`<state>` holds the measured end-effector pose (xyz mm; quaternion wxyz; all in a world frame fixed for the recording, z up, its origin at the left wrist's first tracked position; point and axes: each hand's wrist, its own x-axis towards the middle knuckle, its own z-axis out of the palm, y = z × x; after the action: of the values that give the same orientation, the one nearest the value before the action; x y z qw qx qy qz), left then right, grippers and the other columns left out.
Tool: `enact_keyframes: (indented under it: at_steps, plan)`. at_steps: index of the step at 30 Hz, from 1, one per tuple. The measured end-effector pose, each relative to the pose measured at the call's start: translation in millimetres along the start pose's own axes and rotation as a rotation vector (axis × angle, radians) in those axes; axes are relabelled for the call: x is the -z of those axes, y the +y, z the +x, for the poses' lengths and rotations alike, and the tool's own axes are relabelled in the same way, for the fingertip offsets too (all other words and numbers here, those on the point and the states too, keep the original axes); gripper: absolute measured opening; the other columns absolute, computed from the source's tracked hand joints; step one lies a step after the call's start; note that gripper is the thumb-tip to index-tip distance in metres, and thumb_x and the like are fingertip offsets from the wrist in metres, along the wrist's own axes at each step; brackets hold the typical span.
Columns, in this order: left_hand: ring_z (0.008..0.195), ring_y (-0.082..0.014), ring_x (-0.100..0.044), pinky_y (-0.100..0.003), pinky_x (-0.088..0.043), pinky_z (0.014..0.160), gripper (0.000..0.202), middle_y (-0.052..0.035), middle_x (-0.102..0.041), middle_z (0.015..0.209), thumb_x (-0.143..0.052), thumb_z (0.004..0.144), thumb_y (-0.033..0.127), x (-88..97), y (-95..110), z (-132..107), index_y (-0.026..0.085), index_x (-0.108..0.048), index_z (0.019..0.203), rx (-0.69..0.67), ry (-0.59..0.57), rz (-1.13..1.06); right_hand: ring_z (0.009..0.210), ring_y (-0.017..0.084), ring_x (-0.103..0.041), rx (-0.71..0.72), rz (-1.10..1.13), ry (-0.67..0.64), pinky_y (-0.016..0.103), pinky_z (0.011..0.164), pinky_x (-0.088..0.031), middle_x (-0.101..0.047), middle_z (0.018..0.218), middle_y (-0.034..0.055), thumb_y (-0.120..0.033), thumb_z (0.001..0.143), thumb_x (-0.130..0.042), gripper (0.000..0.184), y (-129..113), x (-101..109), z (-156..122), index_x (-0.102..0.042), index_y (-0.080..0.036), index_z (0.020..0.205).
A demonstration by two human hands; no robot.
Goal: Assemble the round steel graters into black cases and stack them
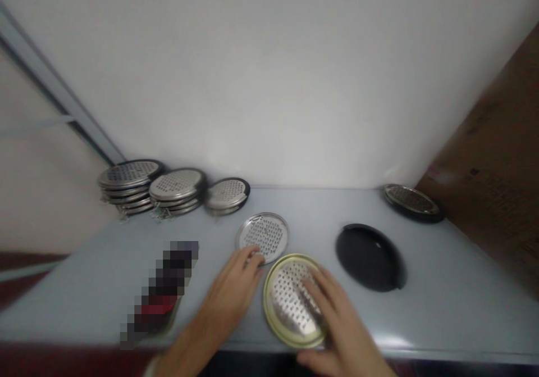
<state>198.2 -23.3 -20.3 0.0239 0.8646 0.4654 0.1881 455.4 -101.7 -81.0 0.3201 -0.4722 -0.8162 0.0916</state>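
My right hand [337,315] is laid over the right side of a round metal grater plate with a gold-coloured rim [290,293]. Its fingers lie on the perforated face and the thumb is at the near edge. Just beyond lies a round silver grater plate [267,234], flat on the table. Its near edge is between the curled fingers and thumb of my left hand [236,281]; the fingertips partly hide the rim. To the right, a round black tray [370,258] lies on the table, slightly blurred.
Stacked round graters with black edges stand at the back left: a tall stack [130,177], a middle stack [177,189] and a low stack [227,194]. Another grater [410,200] lies back right beside a cardboard box [492,169]. A pixelated object [162,295] lies on the grey table [446,287].
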Motion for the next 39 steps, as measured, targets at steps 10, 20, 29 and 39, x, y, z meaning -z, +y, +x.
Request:
enact_keyframes:
  at_steps: [10, 20, 29, 39]
  plan:
    - [0.086, -0.0238, -0.069, -0.036, -0.056, 0.079, 0.016, -0.0071, -0.07, 0.094, -0.048, 0.1, 0.02, 19.0, -6, 27, 0.019, -0.063, 0.097, 0.031, 0.055, -0.072, 0.139, 0.034, -0.05, -0.101, 0.155, 0.159, 0.046, 0.113, -0.047, -0.05, 0.15, 0.0157, -0.043, 0.089, -0.072, 0.066, 19, -3, -9, -0.047, -0.022, 0.147]
    - [0.045, -0.0141, -0.048, -0.023, -0.037, 0.043, 0.056, 0.0062, -0.055, 0.052, -0.073, 0.07, 0.068, 39.8, -47, 29, 0.019, -0.061, 0.092, 0.699, 0.466, -0.919, 0.142, 0.047, -0.041, -0.169, 0.11, 0.137, 0.059, 0.116, -0.04, -0.036, 0.157, 0.0238, -0.039, 0.054, -0.097, 0.123, 7, -21, -7, -0.032, -0.017, 0.156]
    - [0.047, -0.0047, -0.029, -0.017, -0.023, 0.046, 0.05, 0.0086, -0.043, 0.056, -0.087, 0.063, 0.058, 21.1, 3, 22, 0.014, -0.066, 0.075, 0.79, 0.036, -1.45, 0.146, 0.045, -0.037, -0.246, 0.206, 0.152, 0.059, 0.114, -0.042, -0.029, 0.162, 0.0253, -0.029, 0.071, -0.086, 0.12, 11, -4, -4, -0.008, -0.017, 0.161]
    - [0.049, -0.011, -0.042, -0.022, -0.031, 0.049, 0.043, 0.0026, -0.056, 0.06, -0.065, 0.083, 0.058, -1.1, 25, 19, 0.016, -0.069, 0.082, 0.6, -0.138, -1.093, 0.144, 0.037, -0.045, -0.207, 0.123, 0.158, 0.051, 0.113, -0.047, -0.04, 0.159, 0.0191, -0.022, 0.086, -0.074, 0.097, 1, -1, -20, -0.013, -0.023, 0.161]
